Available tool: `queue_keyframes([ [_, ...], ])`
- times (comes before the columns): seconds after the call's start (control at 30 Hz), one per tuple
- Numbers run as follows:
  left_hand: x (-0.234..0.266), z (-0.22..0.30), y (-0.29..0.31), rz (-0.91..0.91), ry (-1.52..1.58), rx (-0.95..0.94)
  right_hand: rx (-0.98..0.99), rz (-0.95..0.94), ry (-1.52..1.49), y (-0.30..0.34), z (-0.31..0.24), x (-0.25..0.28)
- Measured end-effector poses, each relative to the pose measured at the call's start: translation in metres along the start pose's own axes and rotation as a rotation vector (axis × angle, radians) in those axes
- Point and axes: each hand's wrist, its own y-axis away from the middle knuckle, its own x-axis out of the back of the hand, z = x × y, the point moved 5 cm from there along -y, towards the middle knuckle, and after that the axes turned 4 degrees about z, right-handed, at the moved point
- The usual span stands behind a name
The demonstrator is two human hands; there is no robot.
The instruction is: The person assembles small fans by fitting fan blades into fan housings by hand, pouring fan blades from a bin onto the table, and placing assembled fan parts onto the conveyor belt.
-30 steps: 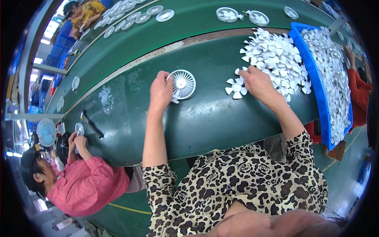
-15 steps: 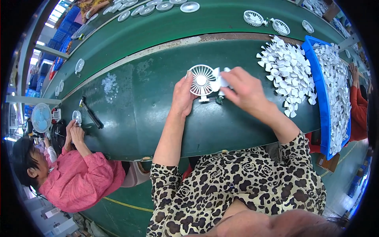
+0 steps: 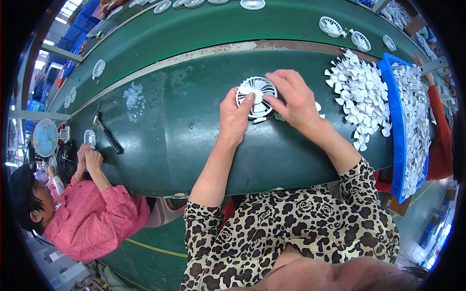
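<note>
My left hand [image 3: 234,116] is closed on the left side of a round white fan housing [image 3: 260,118], its thumb pressing on the middle. Inside the ribbed ring sits a white fan blade [image 3: 257,96]. My right hand [image 3: 296,99] curls at the housing's right side, with thumb and fingertips at its rim. Past the outer edge of that hand another white blade [image 3: 318,107] shows in part; whether it is held or lies on the table cannot be told. A small green piece [image 3: 279,117] shows beside the housing's foot.
A heap of white fan blades [image 3: 357,87] lies to the right, beside a blue crate [image 3: 399,131] full of them. Small clear pieces [image 3: 133,101] and a hammer [image 3: 108,133] lie left. A co-worker in pink [image 3: 102,213] handles a housing. Housings [image 3: 331,26] rest on the green belt [image 3: 194,36].
A blade has gone from my right hand into the housing. My left thumb has moved from the rim onto the middle, and the housing has turned slightly.
</note>
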Motion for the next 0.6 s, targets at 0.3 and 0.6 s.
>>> queue_keyframes([
  [0.3, -0.004, -0.017, -0.003, -0.043, -0.189, 0.012, -0.697, -0.551, -0.606, 0.026, 0.055, -0.037],
  [0.6, -0.001, -0.012, -0.005, -0.001, -0.484, -0.183, -0.550, -0.570, -0.424, 0.022, 0.057, -0.043],
])
